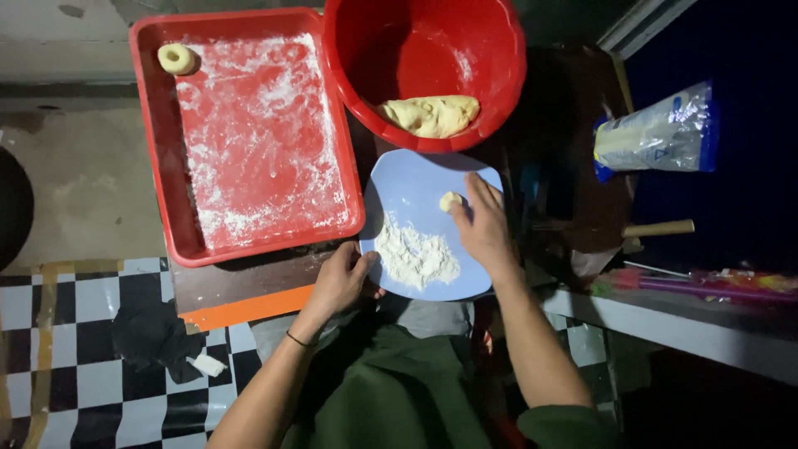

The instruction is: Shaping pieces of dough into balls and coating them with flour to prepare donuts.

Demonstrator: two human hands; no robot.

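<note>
A pale blue plate (411, 187) with a heap of flour (416, 254) sits in front of me. My left hand (341, 278) grips the plate's near left rim. My right hand (482, 224) rests on the plate's right side, fingertips on a small piece of dough (450, 200). Behind the plate stands a red bowl (374, 58) holding a lump of yellow dough (432, 115). To the left lies a floured red tray (158, 141) with one ring of dough (176, 58) in its far left corner.
A plastic bag of flour (661, 133) lies at the right, with a wooden handle (661, 228) below it. A dark cloth (154, 337) lies on the checkered floor (50, 357) at lower left. An orange-edged board (241, 308) carries the tray.
</note>
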